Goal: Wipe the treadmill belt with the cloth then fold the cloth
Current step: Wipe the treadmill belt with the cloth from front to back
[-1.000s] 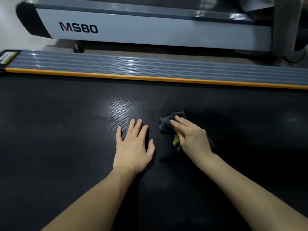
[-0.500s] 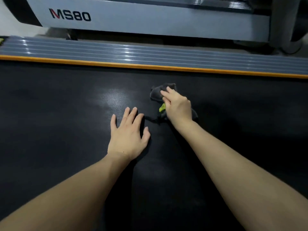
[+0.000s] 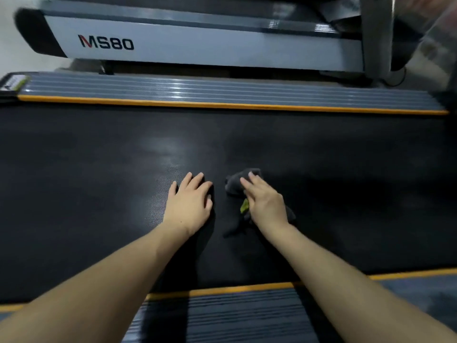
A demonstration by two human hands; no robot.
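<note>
Now the right hand (image 3: 265, 203), fingers straight, presses the crumpled dark-grey cloth (image 3: 236, 185) back from the black textured treadmill belt's (image 3: 86, 169) far edge toward mid-belt — wiping continues, folding unstarted — while the left hand (image 3: 189, 203) stays flat, holding nothing.

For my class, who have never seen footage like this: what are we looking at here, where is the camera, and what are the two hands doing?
The camera sits on a person's head, looking forward and down along both bare arms. The wide black surface is a treadmill belt, edged by an orange-striped side rail. Behind stands another machine marked MS80. The left hand rests flat on the belt, holding nothing. The right hand presses straight fingers on a crumpled dark cloth with a green tag, lying on the belt.
</note>
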